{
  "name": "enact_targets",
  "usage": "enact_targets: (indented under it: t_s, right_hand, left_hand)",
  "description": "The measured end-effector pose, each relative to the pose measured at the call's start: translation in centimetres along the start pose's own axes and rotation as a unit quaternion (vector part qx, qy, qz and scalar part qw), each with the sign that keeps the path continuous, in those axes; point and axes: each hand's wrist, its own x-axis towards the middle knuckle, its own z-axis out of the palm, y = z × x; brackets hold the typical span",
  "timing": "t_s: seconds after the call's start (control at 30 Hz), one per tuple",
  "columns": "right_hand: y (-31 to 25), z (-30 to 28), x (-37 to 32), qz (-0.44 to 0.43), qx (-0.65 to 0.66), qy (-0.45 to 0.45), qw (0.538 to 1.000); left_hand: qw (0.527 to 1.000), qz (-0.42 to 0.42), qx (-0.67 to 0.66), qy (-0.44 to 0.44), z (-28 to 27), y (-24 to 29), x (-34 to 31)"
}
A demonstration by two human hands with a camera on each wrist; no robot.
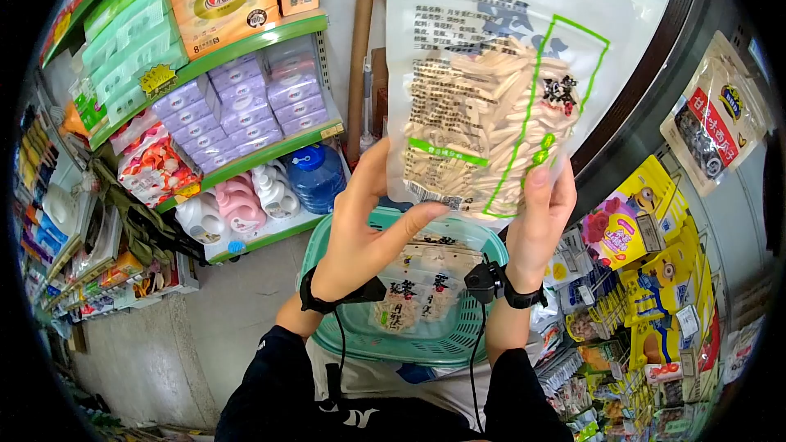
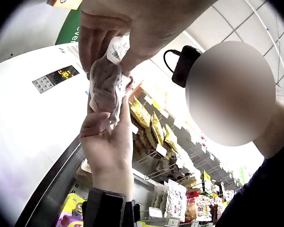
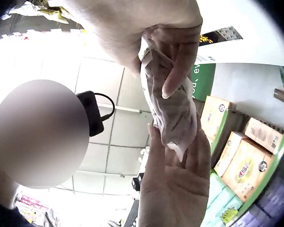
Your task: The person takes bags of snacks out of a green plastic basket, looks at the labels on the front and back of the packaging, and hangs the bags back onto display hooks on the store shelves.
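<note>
A clear packet of pale seeds (image 1: 483,106), printed in black and green, is held up by both hands in the head view. The left hand (image 1: 360,221) grips its lower left corner, thumb on the face and fingers behind. At the lower right the right hand (image 1: 540,213) pinches it with the thumb in front. Both wrist views show the packet (image 2: 105,87) (image 3: 173,99) from its bottom edge, between the left hand (image 2: 118,33) and the right hand (image 3: 165,38). Below the hands, a green basket (image 1: 319,250) holds more packets (image 1: 409,299).
Shelves on the left carry tissue packs (image 1: 221,0), detergent bottles (image 1: 237,205) and a blue jug (image 1: 315,176). Hanging snack bags (image 1: 655,278) line the right side. A white cabinet (image 1: 622,0) with a dark edge stands behind the packet.
</note>
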Motion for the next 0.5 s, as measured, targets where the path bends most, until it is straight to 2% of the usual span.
enact_targets:
  t_s: [0.03, 0.17, 0.23, 0.27, 0.33, 0.37, 0.43, 0.47, 0.5]
  right_hand:
    - [0.0, 0.0, 0.0, 0.006, -0.008, -0.008, 1.000]
    - [0.1, 0.6, 0.1, 0.020, 0.025, -0.017, 0.999]
    - [0.8, 0.7, -0.1, 0.020, 0.030, 0.047, 0.998]
    - [0.4, 0.7, 0.0, 0.021, 0.030, 0.047, 0.998]
    - [-1.2, 0.8, 0.4, 0.133, 0.031, -0.033, 0.990]
    - [-1.6, 1.1, 0.6, 0.133, 0.031, -0.033, 0.990]
    - [-1.8, 1.8, 1.0, 0.075, 0.012, -0.108, 0.991]
    - [-1.5, 1.3, 1.1, 0.052, -0.062, -0.176, 0.981]
    - [-1.1, 1.2, 1.2, 0.054, -0.062, -0.176, 0.981]
  left_hand:
    - [1.000, -0.023, -0.007, -0.002, 0.0, -0.1, 0.0]
    - [0.999, -0.018, -0.040, 0.014, 0.0, 0.1, 0.1]
    - [0.999, 0.035, -0.008, 0.031, 0.0, 0.0, 0.1]
    - [0.999, 0.035, -0.008, 0.032, 0.1, 0.0, 0.0]
    - [0.993, 0.063, -0.008, 0.101, 0.3, -0.2, 0.0]
    - [0.993, 0.063, -0.008, 0.102, 0.3, -0.3, 0.1]
    - [0.984, 0.053, 0.010, 0.171, 0.2, -0.8, 0.4]
    - [0.984, 0.050, 0.010, 0.171, 0.2, -1.1, 0.4]
    - [0.980, 0.054, 0.058, 0.181, 0.1, -1.3, 0.4]
